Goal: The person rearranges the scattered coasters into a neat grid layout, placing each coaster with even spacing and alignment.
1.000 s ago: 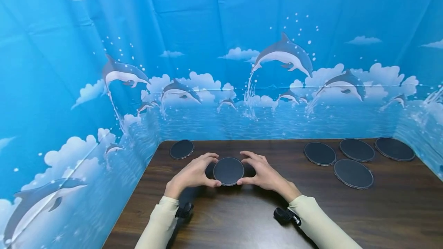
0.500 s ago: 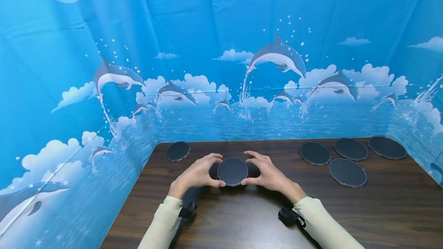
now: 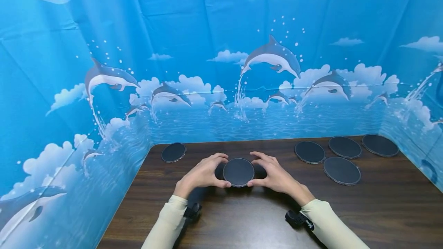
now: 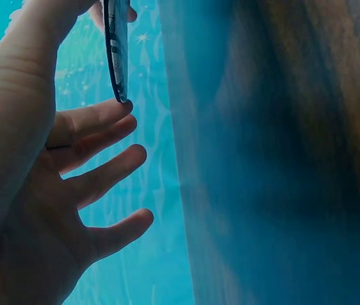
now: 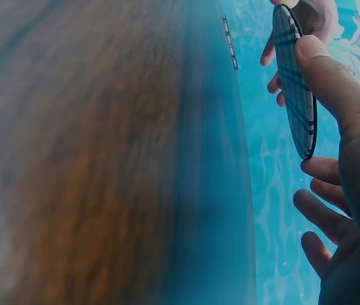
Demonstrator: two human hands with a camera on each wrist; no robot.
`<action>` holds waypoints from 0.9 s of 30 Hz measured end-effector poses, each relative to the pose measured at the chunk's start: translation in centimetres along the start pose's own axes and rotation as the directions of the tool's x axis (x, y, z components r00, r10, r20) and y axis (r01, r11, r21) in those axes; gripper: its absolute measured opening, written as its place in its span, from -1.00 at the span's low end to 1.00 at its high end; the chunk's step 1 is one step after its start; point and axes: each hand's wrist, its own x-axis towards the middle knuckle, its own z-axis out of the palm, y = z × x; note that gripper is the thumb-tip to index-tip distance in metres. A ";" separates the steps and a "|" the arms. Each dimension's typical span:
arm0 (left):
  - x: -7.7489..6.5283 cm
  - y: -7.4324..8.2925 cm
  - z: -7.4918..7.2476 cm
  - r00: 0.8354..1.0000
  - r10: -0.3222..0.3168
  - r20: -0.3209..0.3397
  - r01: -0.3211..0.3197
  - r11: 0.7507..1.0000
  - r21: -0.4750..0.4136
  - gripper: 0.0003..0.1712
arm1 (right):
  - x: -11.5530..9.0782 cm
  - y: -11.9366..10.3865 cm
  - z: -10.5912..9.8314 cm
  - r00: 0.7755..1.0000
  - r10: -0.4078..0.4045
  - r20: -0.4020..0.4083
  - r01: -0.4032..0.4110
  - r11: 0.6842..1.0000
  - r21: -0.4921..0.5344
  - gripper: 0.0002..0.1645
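A thin, round black disc (image 3: 238, 172) with a pale patterned rim is held level between both hands, raised off the tabletop. From its left side, my left hand (image 3: 206, 173) pinches the edge between thumb and forefinger. My right hand (image 3: 275, 175) grips the opposite edge the same way; the right wrist view has its thumb (image 5: 319, 63) on the rim and a fingertip at the lower end. Seen edge-on in the left wrist view, the disc (image 4: 117, 51) has its lower end at a left fingertip. The remaining fingers of both hands are spread away from it.
Similar discs lie flat on the dark wooden table (image 3: 242, 226): one (image 3: 174, 152) at the back left, and several on the right, the nearest (image 3: 342, 171) in front of the others. A blue dolphin-print curtain (image 3: 207, 49) borders the table at the back and sides.
Both hands, still gripping the disc, have shifted slightly right over the table. The head view has turned a little, so the lying discs appear further left or right-hand ones closer to centre.
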 end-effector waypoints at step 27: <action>-0.8 -0.1 1.1 0.995 0.024 0.094 -0.026 0.999 0.024 -0.05 | -0.9 -0.3 0.4 0.995 0.010 0.102 -0.008 1.000 -0.027 -0.16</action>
